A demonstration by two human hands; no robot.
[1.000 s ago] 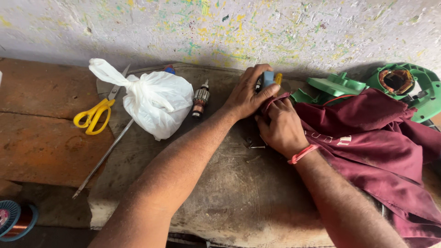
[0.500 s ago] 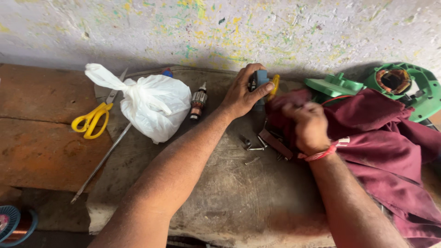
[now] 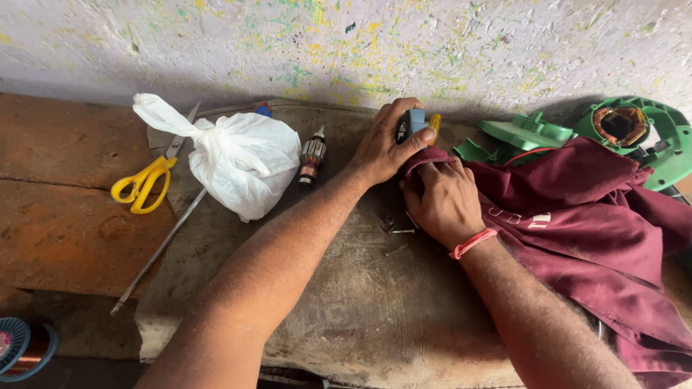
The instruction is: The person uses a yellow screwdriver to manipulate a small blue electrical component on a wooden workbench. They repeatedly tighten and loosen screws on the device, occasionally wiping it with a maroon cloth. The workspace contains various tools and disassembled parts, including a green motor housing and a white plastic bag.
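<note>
Spool of copper wire with a blue rim [image 3: 18,349] is sitting at the near left edge, half out of frame. Yellow-handled scissors [image 3: 144,184] are lying on the worn brown wooden board [image 3: 65,209], blades pointing far-right, parked away from the work. Long thin grey metal rod [image 3: 162,248] is running diagonally from the near left up under the knotted white plastic bag [image 3: 241,162]. Bag is resting on the dusty grey work pad [image 3: 360,317], probably keeping small parts together. Small copper-wound motor armature [image 3: 311,160] is lying just right of the bag, close enough to grab.

Left hand [image 3: 386,144] is reaching to the far side, fingers curled tight around a small blue-and-yellow tool part [image 3: 418,124], pinning it upright near the paint-spattered wall [image 3: 346,43]. Right hand [image 3: 443,202] is just near of it, fingers bunched closed on a fold of the maroon cloth [image 3: 577,216], pressing the cloth against the part; looks like wiping or gripping through fabric. Red band is on that wrist. Loose screws and a spring [image 3: 396,230] are lying on the pad beside the right hand. Green plastic housing pieces [image 3: 634,133] are lying at the far right, one showing a winding inside, partly covered by the cloth.
</note>
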